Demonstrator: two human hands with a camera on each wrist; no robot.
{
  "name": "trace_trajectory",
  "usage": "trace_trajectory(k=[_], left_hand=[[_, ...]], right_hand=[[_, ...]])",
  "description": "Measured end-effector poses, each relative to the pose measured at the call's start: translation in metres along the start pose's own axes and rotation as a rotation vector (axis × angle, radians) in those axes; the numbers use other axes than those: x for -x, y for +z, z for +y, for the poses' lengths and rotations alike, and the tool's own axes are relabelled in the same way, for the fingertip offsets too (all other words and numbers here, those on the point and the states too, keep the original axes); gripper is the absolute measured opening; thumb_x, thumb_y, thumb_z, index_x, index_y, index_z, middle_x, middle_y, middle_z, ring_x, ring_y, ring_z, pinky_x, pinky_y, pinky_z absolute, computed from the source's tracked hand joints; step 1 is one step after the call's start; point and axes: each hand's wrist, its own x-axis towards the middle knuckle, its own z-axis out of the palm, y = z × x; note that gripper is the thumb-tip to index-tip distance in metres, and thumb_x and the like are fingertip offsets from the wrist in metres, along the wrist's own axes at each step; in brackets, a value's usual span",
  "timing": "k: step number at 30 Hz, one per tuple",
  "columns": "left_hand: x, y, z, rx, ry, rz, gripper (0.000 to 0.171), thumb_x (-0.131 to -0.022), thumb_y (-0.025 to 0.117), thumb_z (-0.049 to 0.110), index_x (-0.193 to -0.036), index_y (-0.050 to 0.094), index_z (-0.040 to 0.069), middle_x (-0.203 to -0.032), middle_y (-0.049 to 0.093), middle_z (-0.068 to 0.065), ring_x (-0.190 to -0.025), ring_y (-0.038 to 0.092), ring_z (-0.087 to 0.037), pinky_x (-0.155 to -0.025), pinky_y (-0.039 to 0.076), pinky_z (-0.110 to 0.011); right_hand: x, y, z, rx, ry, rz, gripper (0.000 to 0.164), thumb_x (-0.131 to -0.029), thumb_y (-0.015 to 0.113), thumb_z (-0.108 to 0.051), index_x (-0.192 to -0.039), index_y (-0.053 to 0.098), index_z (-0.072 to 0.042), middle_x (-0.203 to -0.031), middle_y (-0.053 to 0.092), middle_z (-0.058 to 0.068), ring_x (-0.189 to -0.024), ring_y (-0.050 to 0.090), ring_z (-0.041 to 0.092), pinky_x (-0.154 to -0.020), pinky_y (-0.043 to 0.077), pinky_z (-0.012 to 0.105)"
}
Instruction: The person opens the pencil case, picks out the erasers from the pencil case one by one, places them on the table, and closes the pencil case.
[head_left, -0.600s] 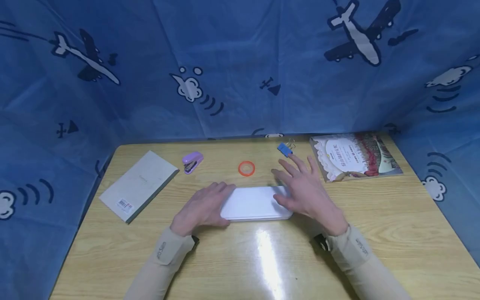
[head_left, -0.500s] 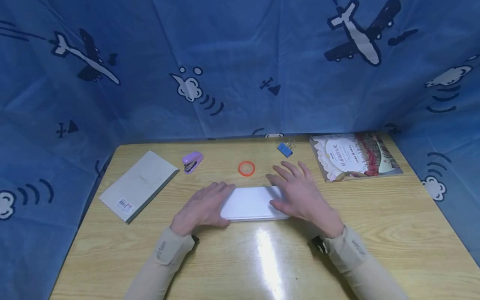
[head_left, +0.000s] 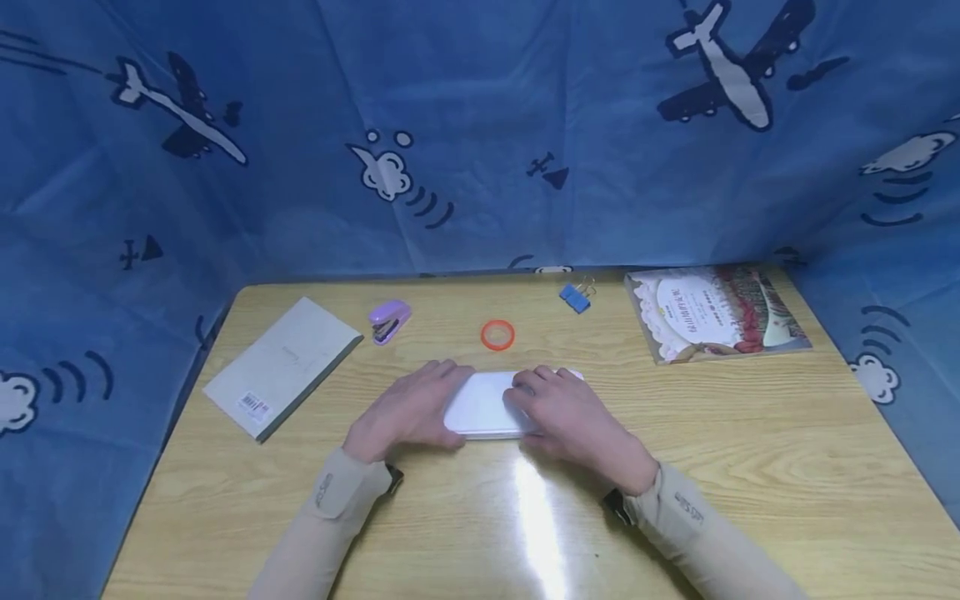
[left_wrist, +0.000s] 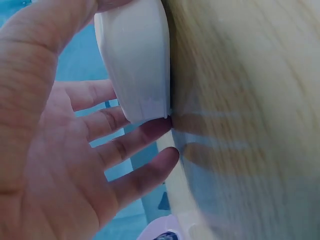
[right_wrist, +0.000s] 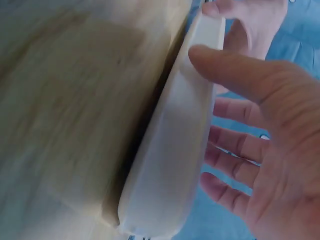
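Note:
A flat white case (head_left: 482, 404) with rounded corners lies lengthwise on the wooden table. My left hand (head_left: 408, 412) holds its left end, thumb at the near side and fingers toward the far side. From the right, my right hand (head_left: 581, 425) grips the case across its width; in the right wrist view its thumb presses the near wall of the case (right_wrist: 162, 160) while the fingers lie along the opposite side. In the left wrist view, two fingers extend past the end of the case (left_wrist: 140, 60). Both hands partly cover the top in the head view.
Behind the case lie a red-orange ring (head_left: 497, 335), perhaps a tape roll, a purple stapler (head_left: 389, 322) and a blue binder clip (head_left: 576, 297). A grey notebook (head_left: 285, 362) rests at left, a printed booklet (head_left: 712, 315) at right. Blue cloth (head_left: 480, 142) surrounds the table's back and sides.
My right hand has moved left and down from above the case's right end, and its fingers have closed on the case. The left hand keeps its hold. The head view has shifted slightly.

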Motion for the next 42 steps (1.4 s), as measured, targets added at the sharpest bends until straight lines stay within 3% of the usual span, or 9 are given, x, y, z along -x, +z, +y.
trace_trajectory(k=[7, 15, 21, 26, 34, 42], left_hand=[[-0.004, 0.000, -0.005, 0.106, 0.046, 0.014, 0.091, -0.065, 0.086, 0.034, -0.147, 0.052, 0.012, -0.129, 0.054, -0.001, -0.103, 0.055, -0.013, -0.090, 0.051, -0.029], [-0.002, -0.007, -0.011, 0.187, 0.031, 0.000, 0.091, -0.070, 0.085, 0.036, -0.147, 0.052, 0.002, -0.141, 0.057, -0.009, -0.116, 0.058, -0.020, -0.099, 0.051, -0.035], [-0.002, -0.010, -0.014, 0.216, 0.040, 0.008, 0.085, -0.074, 0.085, 0.034, -0.145, 0.053, 0.000, -0.138, 0.063, -0.010, -0.108, 0.060, -0.018, -0.090, 0.052, -0.032], [-0.003, -0.010, -0.013, 0.219, 0.050, 0.024, 0.085, -0.074, 0.085, 0.034, -0.144, 0.053, -0.002, -0.130, 0.066, -0.010, -0.099, 0.060, -0.016, -0.083, 0.052, -0.029], [-0.004, -0.008, -0.011, 0.203, 0.016, 0.025, 0.095, -0.072, 0.085, 0.037, -0.149, 0.047, -0.003, -0.137, 0.064, -0.013, -0.103, 0.061, -0.018, -0.087, 0.053, -0.031], [-0.003, -0.009, -0.009, 0.200, -0.014, 0.013, 0.099, -0.072, 0.085, 0.039, -0.152, 0.043, -0.002, -0.143, 0.060, -0.015, -0.107, 0.060, -0.019, -0.090, 0.053, -0.033]], right_hand=[[0.000, 0.000, -0.008, 0.141, -0.076, 0.099, 0.029, -0.074, 0.086, -0.028, -0.093, 0.068, -0.015, -0.102, 0.074, 0.001, -0.092, 0.068, 0.022, -0.076, 0.056, 0.035], [-0.008, -0.005, -0.011, 0.281, -0.200, 0.154, 0.007, -0.078, 0.071, -0.010, -0.079, 0.065, -0.014, -0.073, 0.063, -0.004, -0.065, 0.060, 0.015, -0.056, 0.047, 0.027], [-0.016, -0.008, -0.014, 0.381, -0.280, 0.205, 0.019, -0.073, 0.055, 0.002, -0.065, 0.057, -0.015, -0.057, 0.051, -0.005, -0.049, 0.042, 0.008, -0.045, 0.039, 0.025], [-0.020, -0.011, -0.017, 0.453, -0.336, 0.202, 0.026, -0.072, 0.040, 0.004, -0.060, 0.051, -0.016, -0.052, 0.043, -0.007, -0.051, 0.023, 0.006, -0.040, 0.028, 0.021], [-0.023, -0.016, -0.017, 0.465, -0.345, 0.122, 0.024, -0.079, 0.060, -0.002, -0.061, 0.054, -0.016, -0.052, 0.045, -0.007, -0.050, 0.024, 0.008, -0.038, 0.031, 0.024], [-0.024, -0.026, -0.012, 0.378, -0.337, 0.081, 0.021, -0.081, 0.070, -0.007, -0.064, 0.059, -0.015, -0.055, 0.054, -0.005, -0.046, 0.037, 0.007, -0.040, 0.042, 0.028]])
